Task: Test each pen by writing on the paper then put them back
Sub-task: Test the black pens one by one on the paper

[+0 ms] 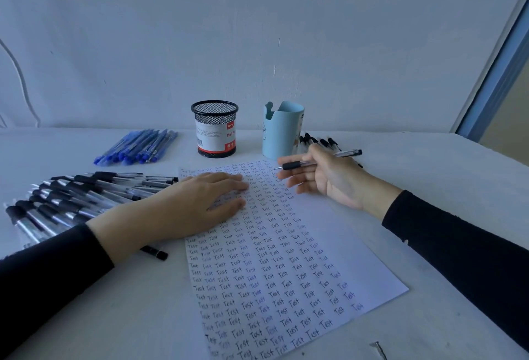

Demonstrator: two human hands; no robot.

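A white paper (329, 245) covered with rows of the word "Test" lies on the table. My left hand (197, 202) rests flat on its upper left part, fingers straight. My right hand (323, 176) hovers over the paper's upper right corner and holds a black-grip pen (297, 164) between thumb and fingers, tip pointing left, lifted off the sheet. A large fan of black pens (71, 199) lies at the left. A smaller group of black pens (317, 140) lies behind my right hand.
A black mesh pen holder (214, 127) and a light blue cup (282, 130) stand at the back. Blue pens (137, 146) lie at the back left. One black pen end (156, 252) sticks out under my left forearm. A small metal object (379, 348) lies near the front edge.
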